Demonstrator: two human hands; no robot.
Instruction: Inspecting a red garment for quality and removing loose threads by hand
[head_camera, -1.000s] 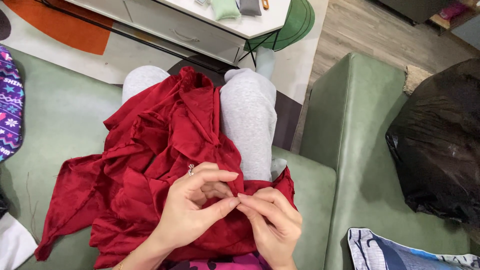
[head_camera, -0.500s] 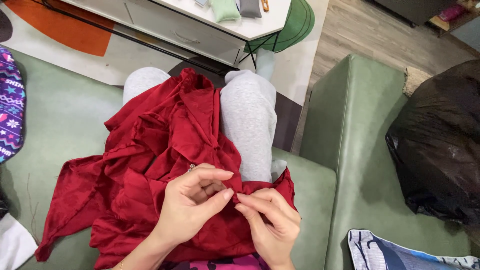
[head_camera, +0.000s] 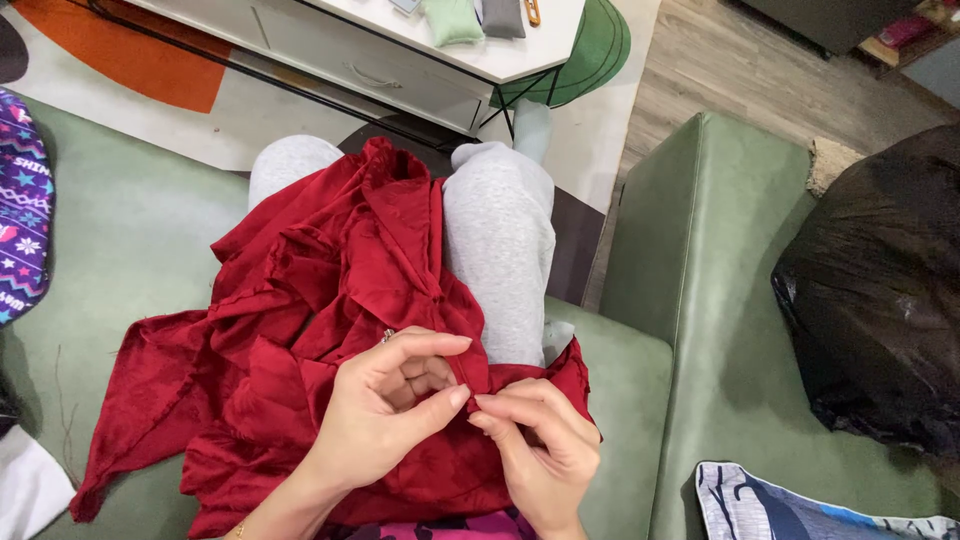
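Low in the middle of the frame, left hand (head_camera: 385, 410) and right hand (head_camera: 540, 450) pinch a red cloth (head_camera: 300, 330) across grey-trousered knees (head_camera: 500, 240); green sofa (head_camera: 130, 250) beneath, black bag (head_camera: 880, 290) right, white table (head_camera: 440, 60) above.

Left hand (head_camera: 385, 410): bare, no glove, no sleeve on forearm in view; small ring glints on one finger; thin gold-coloured bracelet (head_camera: 238, 529) at wrist, near bottom edge. Nails short, plain, no polish visible. Right hand (head_camera: 540, 450): bare, no ring seen, wrist cut off by frame edge. Legs: light grey heathered sweatpants (head_camera: 500, 250), soft knit, both knees showing. Strip of pink-magenta patterned top (head_camera: 450, 527) at bottom edge, mostly hidden.
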